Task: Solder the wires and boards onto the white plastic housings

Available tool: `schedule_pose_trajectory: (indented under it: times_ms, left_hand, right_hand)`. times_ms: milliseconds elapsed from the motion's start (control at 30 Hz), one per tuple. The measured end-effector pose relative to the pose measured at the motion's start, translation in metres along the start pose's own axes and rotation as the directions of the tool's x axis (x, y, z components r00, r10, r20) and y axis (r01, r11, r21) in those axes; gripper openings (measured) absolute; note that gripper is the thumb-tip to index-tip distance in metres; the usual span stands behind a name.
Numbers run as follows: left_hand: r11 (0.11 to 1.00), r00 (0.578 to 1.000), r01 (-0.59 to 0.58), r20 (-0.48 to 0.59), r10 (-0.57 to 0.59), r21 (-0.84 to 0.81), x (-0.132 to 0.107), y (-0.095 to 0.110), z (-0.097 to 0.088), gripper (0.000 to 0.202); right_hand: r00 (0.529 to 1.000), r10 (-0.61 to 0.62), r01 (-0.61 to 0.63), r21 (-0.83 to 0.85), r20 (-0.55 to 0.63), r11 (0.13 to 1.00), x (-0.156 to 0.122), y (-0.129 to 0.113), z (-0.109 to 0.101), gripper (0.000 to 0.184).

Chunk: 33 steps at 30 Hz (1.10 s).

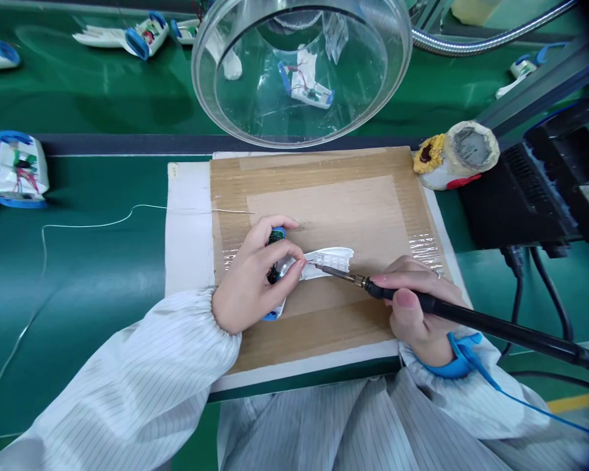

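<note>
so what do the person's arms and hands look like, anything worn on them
Both the left hand and right hand are without gloves. The left sleeve and right sleeve are loose, pale cloth with thin dark stripes; the left cuff is gathered at the wrist. A blue band circles the right wrist, with a thin blue cord trailing from it.

Wears lt-grey smock (319, 425) w/ dk stripes, gathered cuffs (223, 333), blue strap (452, 365) + cord (500, 390) on R wrist (432, 350).
</note>
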<state>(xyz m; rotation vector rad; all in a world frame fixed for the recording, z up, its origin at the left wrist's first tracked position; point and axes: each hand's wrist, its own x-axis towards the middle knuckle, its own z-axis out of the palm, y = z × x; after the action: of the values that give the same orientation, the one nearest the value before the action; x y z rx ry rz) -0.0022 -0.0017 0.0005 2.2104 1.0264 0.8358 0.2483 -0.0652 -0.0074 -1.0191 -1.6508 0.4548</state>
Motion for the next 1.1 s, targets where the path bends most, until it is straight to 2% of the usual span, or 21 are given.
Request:
schedule_pose_trajectory:
  times_ms: [100, 233, 300, 367, 433, 533, 633, 733, 900, 967, 1100]
  left_hand:
    - [1.000, 1.000, 0.002, 0.002, -0.002, 0.008, 0.000, -0.001, 0.000, 0.012]
    - [1.000, 1.000, 0.001, 0.010, -0.001, 0.011, 0.000, -0.001, 0.000, 0.013]
    - [1.000, 1.000, -0.001, 0.013, 0.001, 0.012, 0.000, -0.001, -0.001, 0.012]
    - [1.000, 1.000, 0.000, 0.015, 0.000, 0.011, 0.001, 0.000, -0.002, 0.012]
    - [1.000, 1.000, 0.005, 0.016, -0.005, 0.011, 0.001, 0.000, -0.002, 0.013]
    - [1.000, 1.000, 0.006, 0.016, -0.006, 0.015, 0.000, 0.000, -0.001, 0.013]
    - [1.000, 1.000, 0.003, 0.013, -0.004, 0.024, -0.001, -0.001, 0.000, 0.012]
    - [0.998, 1.000, -0.017, 0.013, 0.016, 0.052, 0.000, -0.001, -0.004, 0.013]
    - [0.964, 0.983, -0.181, 0.059, 0.172, 0.195, 0.006, 0.003, -0.011, 0.010]
    - [0.969, 0.986, -0.168, 0.023, 0.167, 0.183, 0.006, 0.005, -0.009, 0.011]
    - [0.993, 0.996, -0.069, -0.057, 0.074, 0.098, 0.002, 0.007, 0.001, 0.012]
  right_hand:
    - [1.000, 0.013, -0.013, -0.003, -0.006, 1.000, 0.000, -0.001, -0.001, 0.018]
    - [0.990, 0.032, -0.039, -0.051, -0.136, 0.998, -0.001, -0.001, -0.004, 0.026]
    - [0.982, 0.081, -0.089, -0.038, -0.172, 0.995, -0.003, -0.002, -0.004, 0.027]
    - [0.981, 0.150, -0.153, -0.015, -0.125, 0.988, -0.002, -0.003, -0.003, 0.025]
    - [0.984, 0.177, -0.178, -0.045, -0.022, 0.983, 0.000, -0.005, 0.001, 0.024]
    - [0.986, 0.126, -0.107, -0.167, 0.108, 0.980, 0.005, -0.004, 0.007, 0.035]
    - [0.982, 0.052, -0.009, -0.227, 0.183, 0.974, 0.007, 0.002, 0.012, 0.044]
    - [0.979, 0.020, 0.030, -0.243, 0.201, 0.969, 0.005, 0.007, 0.013, 0.045]
    - [0.977, 0.033, 0.016, -0.226, 0.212, 0.974, 0.004, 0.010, 0.013, 0.048]
    - [0.974, 0.039, 0.010, -0.211, 0.224, 0.978, 0.004, 0.009, 0.014, 0.049]
    - [0.968, 0.077, -0.041, -0.154, 0.240, 0.987, 0.003, 0.006, 0.010, 0.046]
